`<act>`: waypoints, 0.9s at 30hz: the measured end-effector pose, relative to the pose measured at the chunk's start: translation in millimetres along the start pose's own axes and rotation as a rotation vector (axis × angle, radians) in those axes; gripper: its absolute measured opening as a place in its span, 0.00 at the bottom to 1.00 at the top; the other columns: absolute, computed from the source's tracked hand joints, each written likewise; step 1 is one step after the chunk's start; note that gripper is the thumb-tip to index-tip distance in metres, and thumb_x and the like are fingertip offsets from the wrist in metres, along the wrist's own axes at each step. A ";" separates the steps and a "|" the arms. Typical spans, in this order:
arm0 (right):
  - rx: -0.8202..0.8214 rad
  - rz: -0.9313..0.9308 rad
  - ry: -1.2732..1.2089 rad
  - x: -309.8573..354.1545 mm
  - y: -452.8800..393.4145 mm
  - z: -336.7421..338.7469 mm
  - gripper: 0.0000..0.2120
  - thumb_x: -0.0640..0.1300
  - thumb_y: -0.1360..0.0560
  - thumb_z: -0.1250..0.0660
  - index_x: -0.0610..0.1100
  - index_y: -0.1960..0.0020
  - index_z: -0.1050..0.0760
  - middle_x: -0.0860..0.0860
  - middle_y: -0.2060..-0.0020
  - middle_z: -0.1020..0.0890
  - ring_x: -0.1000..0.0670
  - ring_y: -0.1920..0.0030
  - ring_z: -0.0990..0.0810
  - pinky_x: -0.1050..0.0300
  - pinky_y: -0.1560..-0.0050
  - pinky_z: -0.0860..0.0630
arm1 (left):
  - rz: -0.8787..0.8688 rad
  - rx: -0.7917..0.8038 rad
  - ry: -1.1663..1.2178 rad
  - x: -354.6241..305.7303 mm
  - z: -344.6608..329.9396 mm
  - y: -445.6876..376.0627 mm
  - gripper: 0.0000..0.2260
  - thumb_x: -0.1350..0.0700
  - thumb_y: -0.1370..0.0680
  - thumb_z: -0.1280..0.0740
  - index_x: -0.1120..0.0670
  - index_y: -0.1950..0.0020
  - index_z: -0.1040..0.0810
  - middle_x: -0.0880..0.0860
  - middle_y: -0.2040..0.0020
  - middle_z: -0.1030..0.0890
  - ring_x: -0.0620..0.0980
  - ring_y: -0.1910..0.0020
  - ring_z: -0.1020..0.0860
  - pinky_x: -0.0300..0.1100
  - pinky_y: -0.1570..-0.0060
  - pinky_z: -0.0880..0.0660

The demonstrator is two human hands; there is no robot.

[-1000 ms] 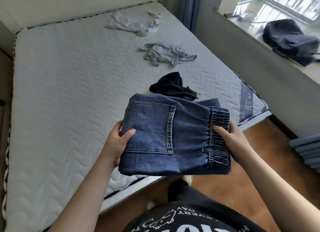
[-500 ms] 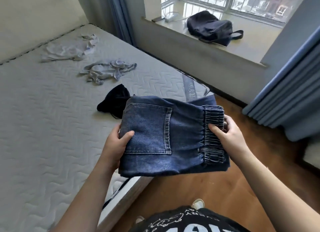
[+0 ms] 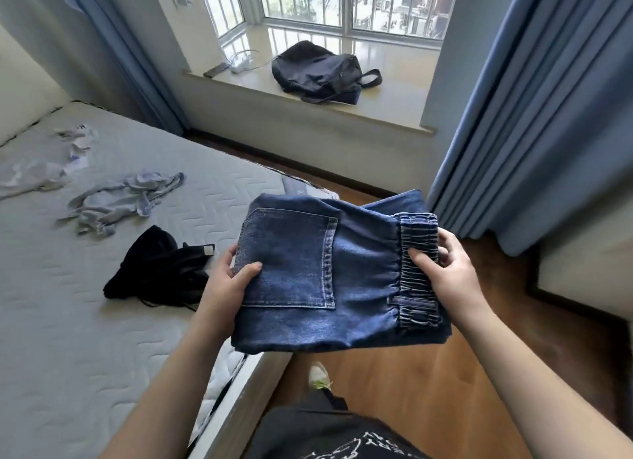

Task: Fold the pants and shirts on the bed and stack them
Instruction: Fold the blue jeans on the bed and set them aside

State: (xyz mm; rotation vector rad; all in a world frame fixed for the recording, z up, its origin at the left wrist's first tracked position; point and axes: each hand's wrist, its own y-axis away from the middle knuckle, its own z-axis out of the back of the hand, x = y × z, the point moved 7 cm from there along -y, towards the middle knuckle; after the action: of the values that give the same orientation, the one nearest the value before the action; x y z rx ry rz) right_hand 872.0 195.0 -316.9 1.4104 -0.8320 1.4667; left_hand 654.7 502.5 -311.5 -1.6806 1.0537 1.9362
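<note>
- Jeans [image 3: 329, 280] are folded; you hold them off the bed [image 3: 68, 321] edge, left hand [image 3: 226, 287] gripping the pocket side, right hand [image 3: 445, 273] pinching the waistband.
- Black garment [image 3: 161, 270] and two pale ones [image 3: 116, 201] lie unfolded; no stack shows yet.

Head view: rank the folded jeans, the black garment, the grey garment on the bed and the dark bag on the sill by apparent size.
1. Folded jeans, held close to the camera, so nearness inflates them.
2. Dark bag, grey garment and black garment: look alike in size; the bag is farthest, so no ranking.
</note>
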 end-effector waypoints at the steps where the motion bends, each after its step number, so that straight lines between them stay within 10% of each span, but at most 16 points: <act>1: -0.010 -0.002 -0.001 -1.9 -10.4 2.7 0.23 0.53 0.32 0.25 0.61 0.39 0.26 0.57 0.53 0.16 0.57 0.52 0.17 0.62 0.54 0.23 | 0.007 0.006 -0.010 -1.2 -6.3 -12.9 0.21 0.52 0.31 0.28 0.46 0.39 0.25 0.56 0.52 0.15 0.55 0.55 0.17 0.52 0.54 0.21; 22: -0.135 -0.033 0.013 12.9 -253.4 10.4 0.21 0.52 0.32 0.23 0.59 0.41 0.24 0.52 0.51 0.15 0.52 0.49 0.17 0.53 0.45 0.23 | 0.018 0.110 -0.104 -56.5 -110.9 -274.8 0.22 0.51 0.31 0.29 0.46 0.36 0.25 0.59 0.50 0.16 0.63 0.50 0.18 0.62 0.47 0.21; 27: -0.101 -0.032 0.033 11.5 -318.4 25.7 0.18 0.46 0.29 0.25 0.62 0.43 0.24 0.56 0.54 0.15 0.57 0.53 0.17 0.65 0.54 0.22 | 0.010 0.092 -0.118 -68.4 -149.5 -313.0 0.22 0.52 0.30 0.30 0.46 0.35 0.26 0.56 0.48 0.16 0.58 0.49 0.17 0.55 0.47 0.20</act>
State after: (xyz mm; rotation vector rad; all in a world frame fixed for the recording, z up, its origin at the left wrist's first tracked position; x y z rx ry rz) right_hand 1177.0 287.7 -340.2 1.3154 -0.8475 1.4002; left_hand 990.1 610.7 -339.8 -1.4965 1.0903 1.9363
